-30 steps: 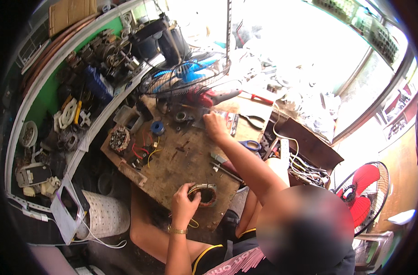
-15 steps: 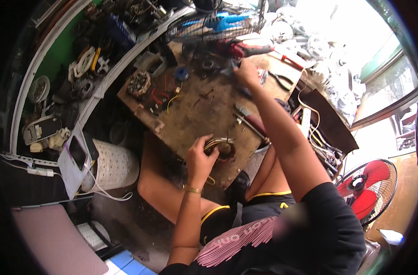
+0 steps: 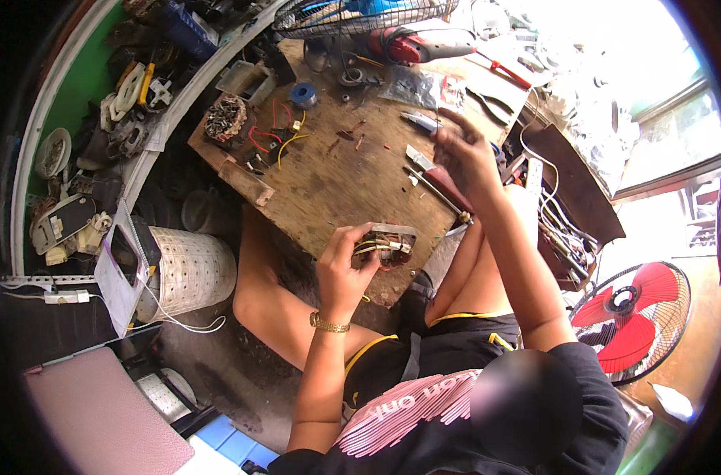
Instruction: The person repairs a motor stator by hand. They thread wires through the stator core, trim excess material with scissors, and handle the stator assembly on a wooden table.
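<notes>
My left hand grips a small motor stator at the near edge of the wooden board. Pale and yellow wires run over its windings, and its squarish metal frame tilts up. My right hand hovers over the board's right side, fingers bent as in a pinch; what they hold, if anything, is too small to make out. By its fingertips shows a silver-and-blue tool, partly hidden by the hand. Below it lie a red-handled blade and a long, thin screwdriver-like rod.
On the wooden board lie a blue wire spool, loose wires, another wound core, a plastic bag, black pliers and a red power tool. A red-bladed fan stands right, a tool box nearer.
My right hand has drawn back from the plastic bag toward me and to the right. In my left hand the stator has tipped up, showing its squarish frame. The view has shifted slightly.
</notes>
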Tool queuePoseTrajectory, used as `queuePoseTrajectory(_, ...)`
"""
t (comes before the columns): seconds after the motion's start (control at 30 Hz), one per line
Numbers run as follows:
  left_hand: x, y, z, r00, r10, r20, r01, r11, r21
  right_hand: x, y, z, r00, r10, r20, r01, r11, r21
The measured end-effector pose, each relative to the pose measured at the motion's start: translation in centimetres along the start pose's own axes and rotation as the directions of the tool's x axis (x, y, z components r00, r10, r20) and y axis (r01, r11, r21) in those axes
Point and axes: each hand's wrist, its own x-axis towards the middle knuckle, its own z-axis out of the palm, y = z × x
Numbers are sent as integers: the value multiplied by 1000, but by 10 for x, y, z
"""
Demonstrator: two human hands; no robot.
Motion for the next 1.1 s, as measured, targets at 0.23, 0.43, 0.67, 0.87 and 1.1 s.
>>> queuePoseTrajectory(0.23, -7, 2, 7, 998, 60, -14, -60, 998, 26, -71, 19, 13, 994, 112, 19, -111, 994, -20)
queuePoseTrajectory(0.43, 8, 4, 4, 978, -204, -54, 203, 979, -25, -58, 29, 16, 994, 58, -93, -70, 989, -128)
queuePoseTrajectory(0.67, 28, -12, 4, 940, -342, 15, 340, 938, 70, -54, 28, 14, 993, -30, -114, 13, 989, -149)
queuePoseTrajectory(0.87, 15, -19, -9, 967, -247, -66, 248, 969, 5, -43, 14, 38, 993, -114, 15, 114, 974, -193)
queuePoseTrajectory(1.1, -9, -31, -231, 623, -103, -775, 119, 992, -36, -38, -38, 111, 966, -141, 217, 210, 917, -339)
